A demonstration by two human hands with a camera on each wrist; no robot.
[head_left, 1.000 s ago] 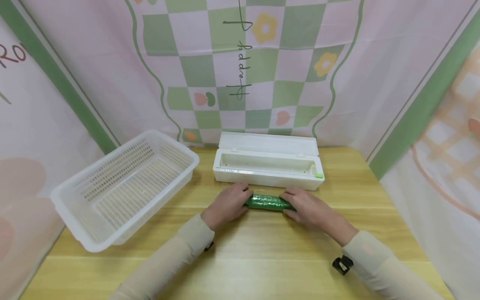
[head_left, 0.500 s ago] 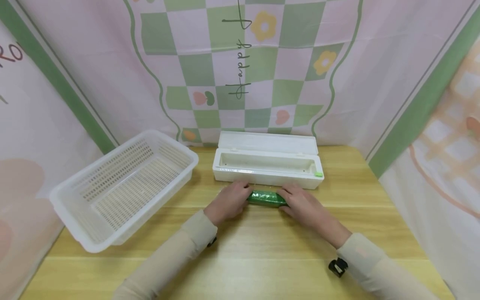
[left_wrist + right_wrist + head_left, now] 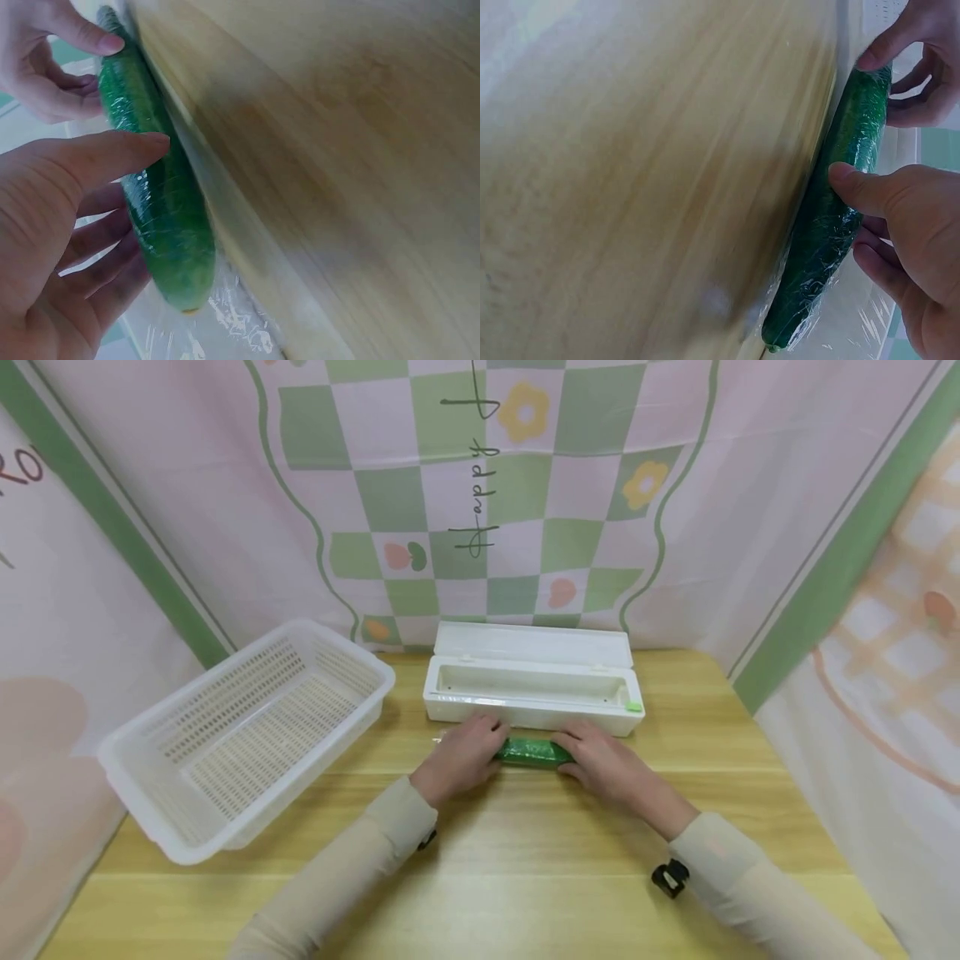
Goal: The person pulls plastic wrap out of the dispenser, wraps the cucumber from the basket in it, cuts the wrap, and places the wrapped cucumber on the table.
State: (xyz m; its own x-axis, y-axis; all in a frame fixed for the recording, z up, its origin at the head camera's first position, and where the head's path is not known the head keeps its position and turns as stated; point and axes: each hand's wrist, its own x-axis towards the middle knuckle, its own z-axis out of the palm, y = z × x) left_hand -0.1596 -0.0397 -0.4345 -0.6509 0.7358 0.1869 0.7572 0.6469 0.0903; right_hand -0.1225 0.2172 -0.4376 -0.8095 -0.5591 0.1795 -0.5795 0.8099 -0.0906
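A green cucumber (image 3: 532, 752) in shiny plastic wrap lies crosswise between both hands, low over the table just in front of a long white box. My left hand (image 3: 467, 750) grips its left part, thumb on the near side and fingers on the far side, as the left wrist view shows. The right hand (image 3: 603, 762) holds the other part the same way, its thumb (image 3: 853, 184) pressed on the wrapped skin. Loose clear film (image 3: 236, 319) spreads past the cucumber's end in the left wrist view. The palms hide both ends from the head view.
Behind the hands stands the white cling-film box (image 3: 534, 717), its lid (image 3: 534, 646) raised and a green tab (image 3: 633, 707) at its right end. A white slotted basket (image 3: 247, 739) sits on the left of the wooden table (image 3: 525, 893). Printed cloth hangs around the table.
Both hands have shifted slightly away from the body with the cucumber, closer to the white box. They have drawn a little nearer each other, so less of the cucumber shows between them.
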